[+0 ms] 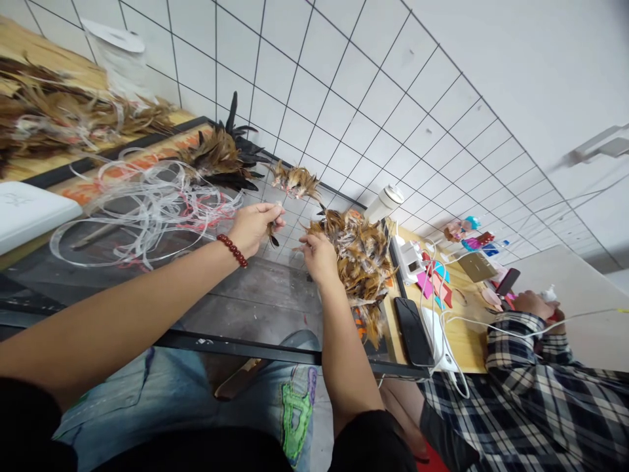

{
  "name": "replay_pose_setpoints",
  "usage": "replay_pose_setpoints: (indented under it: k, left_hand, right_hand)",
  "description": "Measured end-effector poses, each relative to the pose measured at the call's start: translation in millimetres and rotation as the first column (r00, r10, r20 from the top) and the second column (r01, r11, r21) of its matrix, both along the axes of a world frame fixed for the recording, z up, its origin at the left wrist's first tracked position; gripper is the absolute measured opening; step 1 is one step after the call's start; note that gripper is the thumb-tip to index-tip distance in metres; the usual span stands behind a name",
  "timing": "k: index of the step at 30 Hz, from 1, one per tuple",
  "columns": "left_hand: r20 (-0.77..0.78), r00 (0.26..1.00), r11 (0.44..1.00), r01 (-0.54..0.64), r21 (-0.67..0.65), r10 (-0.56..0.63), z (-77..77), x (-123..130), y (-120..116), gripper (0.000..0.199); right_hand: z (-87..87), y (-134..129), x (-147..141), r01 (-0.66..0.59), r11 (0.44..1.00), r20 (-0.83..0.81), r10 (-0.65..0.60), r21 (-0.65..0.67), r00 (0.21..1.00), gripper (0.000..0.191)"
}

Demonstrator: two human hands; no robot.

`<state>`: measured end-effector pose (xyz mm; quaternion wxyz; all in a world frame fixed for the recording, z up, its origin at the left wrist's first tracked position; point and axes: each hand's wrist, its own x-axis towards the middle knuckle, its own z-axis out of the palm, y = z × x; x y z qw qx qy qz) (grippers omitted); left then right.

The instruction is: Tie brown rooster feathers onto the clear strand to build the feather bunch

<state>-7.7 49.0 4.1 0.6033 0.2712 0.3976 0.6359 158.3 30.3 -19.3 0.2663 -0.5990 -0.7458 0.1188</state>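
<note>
My left hand (254, 228), with a red bead bracelet (232, 250) at the wrist, is closed in a pinch on a small dark feather (273, 237) whose tip hangs below the fingers. Beside a pile of brown feather bunches (361, 252), my right hand (320, 259) has its fingers curled together; what they hold, if anything, is too small to make out. A small brown feather bunch (295, 181) lies just beyond my left hand. Farther left sits a larger bunch with long black feathers (223, 154). Tangled clear plastic cord (147, 213) lies left of my left hand.
The glass tabletop (255, 298) has a dark frame. A white box (37, 213) and more brown feathers (59, 118) are at left. A white bottle (386, 202), a phone (413, 331) and power strips with cables are at right. Another person in a plaid shirt (535, 406) sits there.
</note>
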Motion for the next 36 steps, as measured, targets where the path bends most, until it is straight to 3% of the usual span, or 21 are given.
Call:
replay_pose_setpoints:
  k: [5, 9, 12, 15, 18, 21, 24, 26, 28, 31, 33, 36]
  left_hand:
    - [-0.011, 1.000, 0.999, -0.016, -0.034, 0.015, -2.0, 3, -3, 0.013]
    - [-0.019, 0.999, 0.998, -0.045, -0.039, 0.044, -7.2, 4, -2, 0.012]
    - [-0.006, 0.999, 0.998, -0.051, -0.035, 0.051, -8.7, 4, -1, 0.011]
    - [0.006, 0.998, 0.997, -0.064, -0.036, 0.064, -7.0, 4, -1, 0.011]
    - [0.011, 0.995, 0.994, -0.093, -0.054, 0.094, -4.7, 4, -1, 0.013]
    - [0.021, 0.994, 0.992, -0.108, -0.064, 0.109, -4.1, 5, 0, 0.015]
    - [0.029, 0.994, 0.991, -0.107, -0.081, 0.110, -5.6, 6, 0, 0.016]
    - [0.027, 0.994, 0.991, -0.099, -0.089, 0.102, -6.9, 7, 0, 0.016]
    - [0.027, 0.995, 0.992, -0.093, -0.087, 0.096, -7.8, 7, 0, 0.016]
    - [0.023, 0.995, 0.992, -0.092, -0.082, 0.094, -8.8, 7, 0, 0.016]
    - [0.018, 0.996, 0.993, -0.090, -0.079, 0.092, -9.7, 7, 0, 0.015]
    - [0.021, 0.997, 0.994, -0.078, -0.073, 0.080, -12.0, 8, 0, 0.014]
  right_hand:
    - [-0.5, -5, -11, 0.028, 0.999, 0.267, -0.033, 0.023, 0.963, 0.034]
    - [8.0, 9, -18, 0.055, 0.994, 0.467, -0.094, 0.096, 0.879, 0.032]
    - [14.9, 26, -20, 0.114, 0.983, 0.548, -0.177, 0.146, 0.818, 0.028]
    - [19.3, 39, -17, 0.169, 0.982, 0.550, -0.189, 0.087, 0.814, 0.025]
    - [24.6, 43, -7, 0.221, 0.973, 0.346, -0.228, 0.062, 0.910, 0.021]
    - [29.1, 39, 2, 0.224, 0.972, -0.091, -0.230, -0.072, 0.969, 0.019]
    - [26.0, 32, 6, 0.077, 0.950, -0.461, -0.216, -0.301, 0.861, 0.021]
    - [19.3, 28, 9, 0.029, 0.934, -0.556, -0.238, -0.357, 0.796, 0.020]
    - [11.7, 24, 15, 0.082, 0.955, -0.558, -0.235, -0.284, 0.796, 0.019]
    - [3.5, 18, 26, 0.156, 0.987, -0.418, -0.123, 0.043, 0.900, 0.020]
    - [1.1, 12, 31, 0.087, 0.967, -0.239, -0.028, 0.239, 0.971, 0.020]
    - [1.2, 4, 27, -0.099, 0.953, 0.089, 0.076, 0.286, 0.993, 0.028]
